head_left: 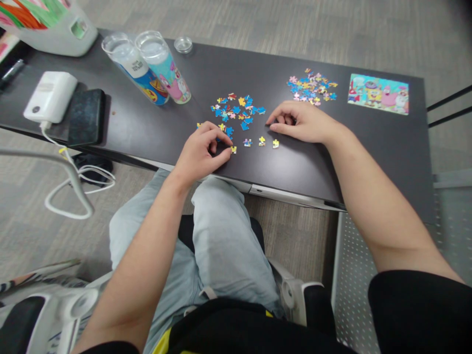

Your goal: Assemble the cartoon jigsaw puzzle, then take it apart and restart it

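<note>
My left hand rests low over the table, with thumb and index finger closed on the edge of a small yellow puzzle piece. To its right three loose pieces lie in a row: a bluish-purple piece, a yellow piece and another yellow piece. Beyond them spreads a pile of mostly blue puzzle pieces. My right hand lies on the table right of this pile, fingers curled, thumb and index tips slightly apart with nothing visible between them. A second pile of mixed puzzle pieces is just past it.
A cartoon picture card lies at the far right of the dark table. Two clear printed tubes, one blue and one pink-and-blue, stand left, beside a round clear lid. A phone and white charger sit further left.
</note>
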The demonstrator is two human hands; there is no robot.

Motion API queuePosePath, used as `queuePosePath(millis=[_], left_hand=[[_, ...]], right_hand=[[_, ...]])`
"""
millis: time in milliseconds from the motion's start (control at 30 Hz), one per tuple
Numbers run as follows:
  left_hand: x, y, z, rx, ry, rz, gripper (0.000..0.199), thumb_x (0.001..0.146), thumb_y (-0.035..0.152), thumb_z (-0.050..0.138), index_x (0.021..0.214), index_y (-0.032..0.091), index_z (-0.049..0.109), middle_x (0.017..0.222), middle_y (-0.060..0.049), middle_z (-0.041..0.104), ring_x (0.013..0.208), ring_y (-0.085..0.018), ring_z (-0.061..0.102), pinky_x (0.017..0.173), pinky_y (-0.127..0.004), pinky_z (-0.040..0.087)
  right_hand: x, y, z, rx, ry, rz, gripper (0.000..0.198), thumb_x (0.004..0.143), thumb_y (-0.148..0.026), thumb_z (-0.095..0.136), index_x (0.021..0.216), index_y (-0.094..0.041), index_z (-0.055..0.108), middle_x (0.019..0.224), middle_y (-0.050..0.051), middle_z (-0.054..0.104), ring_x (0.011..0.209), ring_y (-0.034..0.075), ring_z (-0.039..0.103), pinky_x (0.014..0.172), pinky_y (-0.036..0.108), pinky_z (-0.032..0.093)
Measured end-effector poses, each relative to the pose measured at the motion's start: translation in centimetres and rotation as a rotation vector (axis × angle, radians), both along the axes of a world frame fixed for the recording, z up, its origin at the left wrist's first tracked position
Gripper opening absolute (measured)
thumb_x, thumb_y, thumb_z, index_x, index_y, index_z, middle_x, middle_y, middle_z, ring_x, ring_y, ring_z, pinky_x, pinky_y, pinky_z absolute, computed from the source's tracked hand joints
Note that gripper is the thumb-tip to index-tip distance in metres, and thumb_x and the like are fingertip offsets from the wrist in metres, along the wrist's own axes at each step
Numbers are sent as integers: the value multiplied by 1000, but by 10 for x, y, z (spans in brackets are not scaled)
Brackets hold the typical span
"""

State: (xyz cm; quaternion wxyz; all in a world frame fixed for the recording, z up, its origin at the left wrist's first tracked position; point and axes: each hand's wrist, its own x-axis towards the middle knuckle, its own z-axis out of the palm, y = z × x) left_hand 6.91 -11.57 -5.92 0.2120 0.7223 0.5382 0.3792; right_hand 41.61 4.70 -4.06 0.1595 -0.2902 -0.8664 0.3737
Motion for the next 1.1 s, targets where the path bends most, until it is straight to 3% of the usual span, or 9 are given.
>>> queuePosePath(millis=[300, 433, 500, 633, 700, 767, 933, 1100], left_hand=[[4, 4, -8, 92, 112, 55, 12, 103, 30, 88, 114, 31, 90, 97, -5, 67, 81, -28, 59, 86, -52, 59], [5, 5, -14, 156, 100, 51, 11, 104, 24, 84, 113, 31, 88, 99, -4, 70, 81, -26, 60, 84, -47, 57], [7, 6, -18, 179, 74, 71, 18, 106, 23, 82, 122, 30, 87, 103, -2, 73, 75, -22, 57, 83, -44, 57], [2, 10, -33, 228, -102, 220, 36, 122, 48, 79, 153, 31, 76, 114, -2, 75, 68, -16, 49, 73, -39, 52], [-10, 14, -38, 223, -182, 283, 48, 125, 69, 77, 156, 32, 71, 119, -4, 74, 69, -16, 50, 68, -38, 48], [-27, 20, -39, 226, -217, 326, 50, 124, 73, 79, 153, 33, 72, 121, -5, 72, 69, -15, 50, 67, -37, 46], [-66, 28, -25, 195, -64, 364, 19, 109, 32, 85, 128, 30, 83, 112, -5, 75, 74, -18, 54, 76, -39, 54], [-68, 20, -19, 136, 18, 385, 21, 103, 25, 83, 123, 28, 88, 122, -6, 80, 70, -16, 54, 78, -41, 56]], right_hand=[[0, 2, -3, 26, 29, 20, 25, 115, -54, 88, 123, -30, 87, 92, 0, 63, 84, 24, 55, 85, 49, 51], [0, 3, -3, 2, 30, 6, 38, 112, -68, 93, 122, -32, 87, 91, 0, 66, 87, 25, 52, 84, 47, 51], [0, 4, -6, 3, 52, 12, 45, 110, -75, 94, 122, -32, 87, 90, -1, 66, 86, 23, 51, 84, 46, 51], [0, 8, -15, 24, 101, 15, 46, 106, -76, 96, 118, -32, 90, 90, 0, 68, 79, 23, 53, 78, 45, 50], [0, 8, -18, 33, 122, 1, 42, 105, -74, 97, 114, -33, 90, 89, 2, 69, 76, 24, 55, 76, 46, 49], [0, 7, -18, 36, 128, -9, 37, 105, -71, 96, 112, -35, 91, 88, 2, 69, 74, 25, 56, 75, 46, 48], [0, 3, -10, -2, 78, 4, 31, 106, -64, 96, 115, -35, 91, 88, 1, 69, 72, 25, 54, 73, 46, 45], [1, 1, -5, -4, 50, 14, 30, 111, -66, 92, 120, -37, 88, 91, 3, 68, 76, 27, 53, 75, 50, 43]])
